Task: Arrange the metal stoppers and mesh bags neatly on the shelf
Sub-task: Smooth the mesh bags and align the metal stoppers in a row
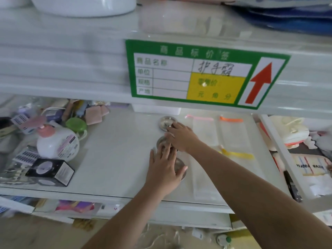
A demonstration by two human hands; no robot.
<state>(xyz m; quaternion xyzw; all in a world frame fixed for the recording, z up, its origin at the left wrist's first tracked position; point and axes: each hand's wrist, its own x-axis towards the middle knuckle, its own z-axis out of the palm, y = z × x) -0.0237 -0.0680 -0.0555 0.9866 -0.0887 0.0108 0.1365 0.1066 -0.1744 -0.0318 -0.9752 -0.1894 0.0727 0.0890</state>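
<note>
Three round metal stoppers lie in a line on the white shelf (115, 159). The far stopper (164, 122) has its knob under the fingertips of my right hand (182, 138). The middle stopper (161, 141) is mostly hidden between both hands. My left hand (164, 169) lies flat with fingers spread over the near stopper (181, 168) and touches the middle one. To the right lie clear mesh bags with a pink tie (199, 118), an orange tie (231, 120) and a yellow tie (239, 155).
A white pump bottle (57, 142), a black box (53, 171), a green lid (76, 124) and small packets crowd the shelf's left part. A green price label (203, 74) hangs on the shelf edge above. Cloth goods fill the bay at right.
</note>
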